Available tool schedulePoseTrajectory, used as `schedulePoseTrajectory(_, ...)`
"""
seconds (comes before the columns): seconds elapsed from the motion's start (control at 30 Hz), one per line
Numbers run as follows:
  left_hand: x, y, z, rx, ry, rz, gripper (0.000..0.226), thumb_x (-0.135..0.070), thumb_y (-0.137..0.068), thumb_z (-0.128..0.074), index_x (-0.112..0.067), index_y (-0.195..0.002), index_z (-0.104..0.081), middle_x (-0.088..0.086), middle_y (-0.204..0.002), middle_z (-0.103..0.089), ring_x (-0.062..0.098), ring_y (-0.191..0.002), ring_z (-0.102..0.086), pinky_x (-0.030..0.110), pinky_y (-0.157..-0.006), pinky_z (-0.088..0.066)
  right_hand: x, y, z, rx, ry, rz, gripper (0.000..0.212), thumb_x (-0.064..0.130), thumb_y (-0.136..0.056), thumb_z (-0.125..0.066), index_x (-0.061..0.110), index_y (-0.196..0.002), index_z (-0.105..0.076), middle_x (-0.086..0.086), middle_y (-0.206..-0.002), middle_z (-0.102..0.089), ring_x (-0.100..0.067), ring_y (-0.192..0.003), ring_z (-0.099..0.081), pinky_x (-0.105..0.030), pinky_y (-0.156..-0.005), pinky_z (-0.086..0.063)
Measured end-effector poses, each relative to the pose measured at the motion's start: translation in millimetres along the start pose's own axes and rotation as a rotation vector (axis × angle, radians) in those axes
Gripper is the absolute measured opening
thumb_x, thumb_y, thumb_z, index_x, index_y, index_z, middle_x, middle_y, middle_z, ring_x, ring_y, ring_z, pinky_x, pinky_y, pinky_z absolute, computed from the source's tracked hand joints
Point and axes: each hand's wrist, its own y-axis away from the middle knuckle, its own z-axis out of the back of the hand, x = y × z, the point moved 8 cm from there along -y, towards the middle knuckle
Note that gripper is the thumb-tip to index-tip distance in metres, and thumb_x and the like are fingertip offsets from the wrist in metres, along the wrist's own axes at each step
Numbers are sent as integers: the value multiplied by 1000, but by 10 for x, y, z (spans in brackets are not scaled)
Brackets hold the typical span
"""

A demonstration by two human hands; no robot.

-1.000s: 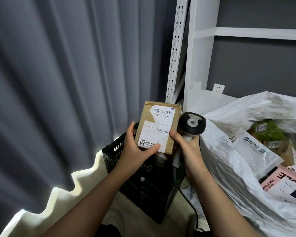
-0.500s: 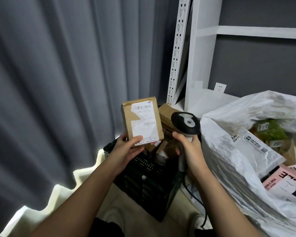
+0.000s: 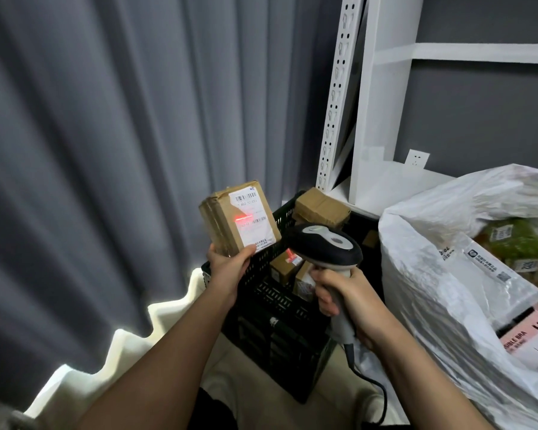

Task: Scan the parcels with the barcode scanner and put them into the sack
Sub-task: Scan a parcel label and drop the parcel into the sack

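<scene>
Centrally, a left hand (image 3: 230, 268) grips the lower end of a small brown cardboard parcel (image 3: 221, 226), holding it upright and slightly tilted above a black plastic crate (image 3: 280, 308) with a lattice of slotted walls. The parcel's white paper shipping label (image 3: 251, 216) faces the viewer, and a short red line of scanner light falls across its middle (the printed text is too small to read). To the right, the right hand (image 3: 351, 302) has its fingers curled round the pale grey handle of a barcode scanner (image 3: 326, 246), whose rounded black head points toward the parcel; a dark cable trails down from the handle's base. Inside the crate lie more cardboard parcels (image 3: 320, 207), partly hidden by the scanner and by shadow. At the right edge stands a large white woven plastic sack (image 3: 432, 274), crinkled and glossy, cut off by the frame; within its open mouth sit a white mailer bag, something green and a pink box. Grey pleated curtains hang behind, beside a white metal shelf frame (image 3: 382, 103).
</scene>
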Motion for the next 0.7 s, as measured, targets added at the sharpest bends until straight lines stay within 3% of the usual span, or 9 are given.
schedulePoseTrajectory(0.1,4,-17,2,-11,4,-11,90,-2,-77,-76,-21,-145,-19,12,-134,-50,24,-115,-59,38,-100,-49,24,13,-15,7,10,-7,13,14,-77,-60,9,-67,-53,-5,-47,-39,-13,-34,-30,-23,-40,-31)
schedulePoseTrajectory(0.23,-1,-26,-30,-4,30,-18,87,-2,-79,-74,-18,-146,-20,10,-135,-49,21,-116,-58,32,-99,-49,37,32,11,5,70,-4,12,14,-75,-58,6,-71,-50,-5,-46,-36,-13,-35,-28,-22,-40,-31)
schedulePoseTrajectory(0.7,20,-25,-65,39,58,5,87,0,-80,-72,-20,-145,-19,13,-138,-49,24,-120,-56,41,-105,-45,29,58,37,-2,108,-3,14,15,-74,-57,7,-70,-46,-3,-46,-36,-12,-35,-28,-23,-40,-31)
